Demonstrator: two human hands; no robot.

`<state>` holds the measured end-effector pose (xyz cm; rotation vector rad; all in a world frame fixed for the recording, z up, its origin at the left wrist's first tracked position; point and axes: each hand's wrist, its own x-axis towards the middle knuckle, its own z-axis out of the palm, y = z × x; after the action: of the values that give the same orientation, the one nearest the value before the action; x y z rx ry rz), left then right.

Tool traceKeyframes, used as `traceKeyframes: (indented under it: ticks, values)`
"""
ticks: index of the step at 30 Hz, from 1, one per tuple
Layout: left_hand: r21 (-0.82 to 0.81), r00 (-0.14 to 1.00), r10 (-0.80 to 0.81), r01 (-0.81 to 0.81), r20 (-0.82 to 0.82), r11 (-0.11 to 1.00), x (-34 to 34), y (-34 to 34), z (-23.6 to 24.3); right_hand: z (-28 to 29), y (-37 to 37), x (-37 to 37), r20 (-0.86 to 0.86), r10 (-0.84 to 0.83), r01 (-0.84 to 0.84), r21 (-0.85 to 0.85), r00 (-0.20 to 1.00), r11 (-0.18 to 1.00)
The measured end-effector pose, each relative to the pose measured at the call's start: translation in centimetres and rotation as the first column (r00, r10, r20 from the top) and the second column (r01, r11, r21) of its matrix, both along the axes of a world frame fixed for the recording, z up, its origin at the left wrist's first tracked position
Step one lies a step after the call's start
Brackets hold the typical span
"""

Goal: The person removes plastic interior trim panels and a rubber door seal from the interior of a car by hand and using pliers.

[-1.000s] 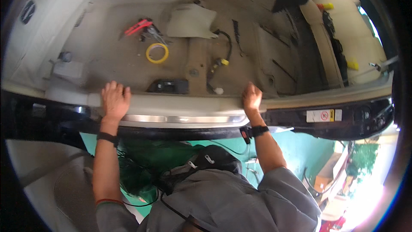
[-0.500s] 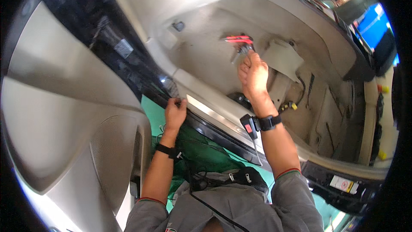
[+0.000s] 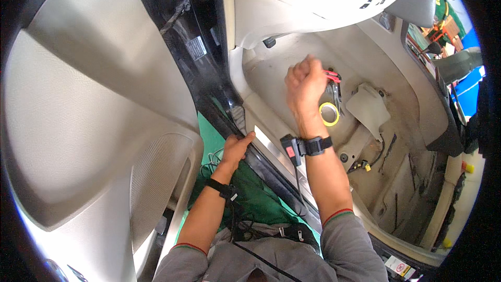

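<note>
My left hand is closed at the edge of the car's door sill, its thumb lying along the top and the other fingers mostly hidden. My right hand is above the beige footwell floor, blurred, with fingers curled in; anything inside them is hidden. Just beyond it lie red-handled pliers, partly covered by the hand, among grey and black tools. A roll of yellow tape lies beside my right wrist.
The open door panel stands at left, the dashboard overhead. A beige flap and a yellow connector on a cable are on the floor at right. Dark green cloth hangs below the sill.
The view has shifted, bringing more dashboard in. My right hand has drawn left from the red-handled pliers, and the yellow tape roll now shows. My left hand stays at the sill.
</note>
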<state>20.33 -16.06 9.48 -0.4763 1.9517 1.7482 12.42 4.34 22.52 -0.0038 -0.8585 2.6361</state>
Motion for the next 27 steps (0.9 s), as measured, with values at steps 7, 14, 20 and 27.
traceKeyframes:
  ticks: [7,14,20,27]
  values:
    - [-0.072,0.995,-0.091,0.088,-0.047,0.994,-0.3,-0.2,-0.9,-10.3,-5.0,-0.3,0.266,-0.358,0.175,0.529,0.895,0.83]
    - [-0.053,0.997,-0.073,0.074,0.021,0.996,-0.2,-0.5,-1.1,-9.4,-0.1,5.3,0.453,-0.063,-0.031,0.197,0.889,0.98]
    - [0.008,0.996,-0.091,0.091,0.019,0.996,0.0,-1.1,-1.8,-8.6,4.5,14.5,0.605,-0.368,0.125,0.405,0.706,0.906]
    - [0.034,0.991,-0.09,0.087,0.1,0.996,-0.6,-1.8,-2.3,-9.4,10.8,27.9,0.598,-0.535,0.422,0.333,0.596,0.843]
